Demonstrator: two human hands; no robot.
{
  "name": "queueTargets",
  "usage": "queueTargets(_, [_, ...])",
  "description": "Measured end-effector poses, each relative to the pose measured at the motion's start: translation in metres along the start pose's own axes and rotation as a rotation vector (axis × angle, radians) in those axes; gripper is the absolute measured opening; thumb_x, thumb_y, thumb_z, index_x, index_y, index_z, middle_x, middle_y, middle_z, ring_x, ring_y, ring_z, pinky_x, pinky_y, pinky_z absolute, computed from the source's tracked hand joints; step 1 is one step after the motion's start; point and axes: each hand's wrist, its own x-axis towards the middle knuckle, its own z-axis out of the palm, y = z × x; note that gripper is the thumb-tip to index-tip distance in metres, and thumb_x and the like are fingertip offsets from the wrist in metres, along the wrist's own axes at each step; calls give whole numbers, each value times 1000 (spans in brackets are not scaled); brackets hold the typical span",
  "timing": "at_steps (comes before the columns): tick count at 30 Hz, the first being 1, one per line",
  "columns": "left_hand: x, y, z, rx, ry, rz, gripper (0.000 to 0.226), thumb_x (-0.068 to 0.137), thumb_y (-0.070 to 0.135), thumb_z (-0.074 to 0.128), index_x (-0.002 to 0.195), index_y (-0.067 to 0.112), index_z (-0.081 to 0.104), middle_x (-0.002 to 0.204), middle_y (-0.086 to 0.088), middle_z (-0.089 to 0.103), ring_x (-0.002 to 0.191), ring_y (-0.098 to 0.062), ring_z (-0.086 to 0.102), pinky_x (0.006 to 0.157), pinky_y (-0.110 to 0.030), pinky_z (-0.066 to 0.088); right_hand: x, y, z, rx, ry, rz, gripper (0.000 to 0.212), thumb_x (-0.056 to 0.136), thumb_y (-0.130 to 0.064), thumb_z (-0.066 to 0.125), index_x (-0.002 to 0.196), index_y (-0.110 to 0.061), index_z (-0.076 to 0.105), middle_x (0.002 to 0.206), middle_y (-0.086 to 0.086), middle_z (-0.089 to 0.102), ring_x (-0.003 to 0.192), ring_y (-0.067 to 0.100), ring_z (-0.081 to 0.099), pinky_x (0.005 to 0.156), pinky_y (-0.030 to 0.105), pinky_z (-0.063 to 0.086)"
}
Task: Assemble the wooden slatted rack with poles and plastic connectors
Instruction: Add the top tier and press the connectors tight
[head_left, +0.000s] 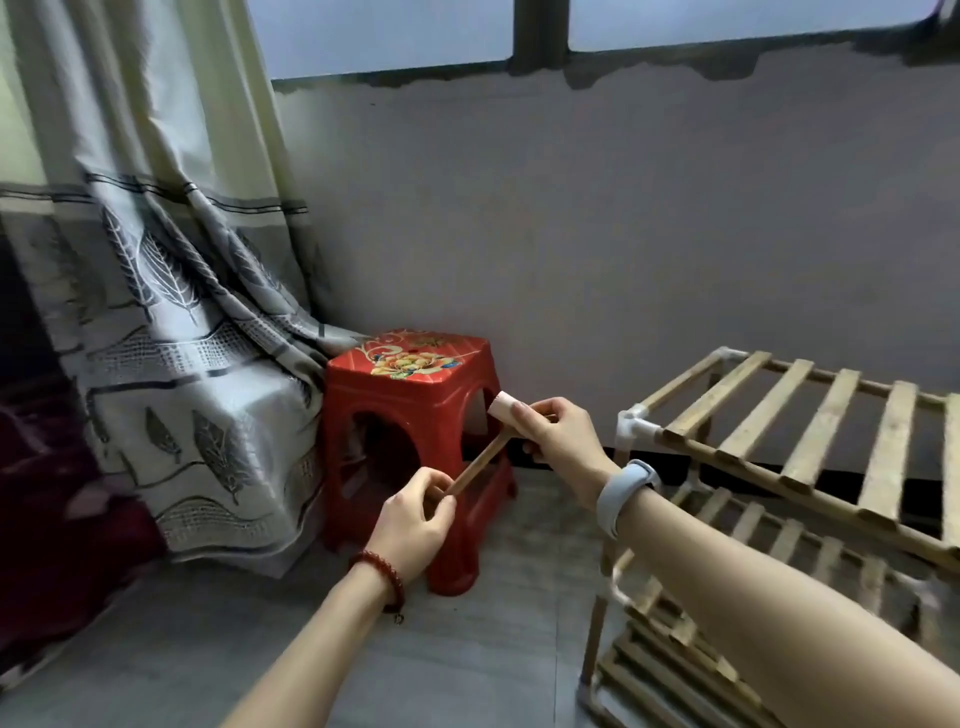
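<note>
At the right, the rack (810, 467) already stands with three slatted tiers joined by white connectors, so little seems left. In front of the red stool (410, 410), one pole (480, 462) is pinched by the left hand (415, 519) while the right hand (558, 434) grips one plastic connector (503, 405) on its far end.

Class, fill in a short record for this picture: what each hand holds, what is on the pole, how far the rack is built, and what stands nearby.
left hand: left hand pinches the lower end of the wooden pole
right hand: right hand grips the white plastic connector at the pole's top
rack: slatted rack, right, two shelves plainly visible
nearby: red stool, curtain
</note>
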Motion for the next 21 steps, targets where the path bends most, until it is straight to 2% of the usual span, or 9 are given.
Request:
queueTargets(3, [25, -38, 3, 117, 52, 29, 7, 91, 11, 56, 92, 15, 62, 71, 12, 53, 66, -1, 50, 63, -8, 36, 38, 33, 31, 6, 26, 32, 35, 76, -48, 71, 84, -17, 59, 79, 2, 65, 67, 12, 58, 71, 31, 49])
queueTargets(5, [46, -64, 11, 195, 106, 9, 13, 94, 21, 52, 98, 18, 64, 72, 9, 57, 70, -13, 56, 67, -21, 42, 63, 56, 46, 1, 39, 54, 35, 73, -51, 72, 82, -20, 61, 76, -3, 63, 69, 12, 57, 71, 30, 48])
queueTargets(7, [62, -107, 33, 297, 103, -66, 17, 95, 31, 47, 101, 24, 61, 82, 3, 64, 82, -24, 60, 70, -33, 46, 91, 103, 65, -19, 8, 104, 30, 75, -48, 71, 79, -20, 60, 72, -5, 62, 65, 10, 56, 63, 25, 47])
queueTargets(9, [59, -157, 61, 367, 36, -152, 16, 94, 34, 47, 102, 26, 58, 93, 4, 65, 88, -25, 60, 70, -34, 46, 104, 162, 82, -62, -25, 192, 29, 77, -45, 70, 80, -18, 61, 71, -5, 62, 64, 10, 55, 62, 24, 45])
queueTargets(11, [45, -205, 91, 394, -78, -224, 15, 94, 31, 47, 104, 24, 56, 99, 4, 61, 93, -24, 59, 74, -34, 46, 103, 222, 94, -97, -59, 290, 33, 78, -45, 70, 85, -13, 63, 72, -3, 61, 67, 13, 55, 67, 28, 45])
queueTargets(14, [27, -274, 133, 433, -197, -341, 18, 96, 25, 43, 107, 19, 56, 107, -1, 56, 100, -25, 56, 80, -36, 45, 99, 316, 115, -158, -111, 395, 30, 82, -41, 68, 84, -12, 62, 70, -4, 59, 66, 10, 54, 61, 21, 41])
queueTargets(16, [14, -313, 155, 505, -232, -389, 22, 97, 27, 41, 111, 20, 57, 112, 0, 55, 103, -24, 54, 81, -34, 44, 92, 369, 125, -209, -138, 463, 26, 86, -37, 64, 87, -11, 61, 72, -2, 58, 71, 16, 55, 58, 22, 40])
queueTargets(21, [-9, -386, 205, 600, -299, -435, 26, 98, 24, 40, 115, 21, 60, 115, 1, 57, 109, -20, 51, 88, -33, 38, 76, 468, 140, -326, -225, 624, 42, 86, -49, 59, 100, -9, 63, 87, 3, 61, 83, 21, 56, 79, 31, 44])
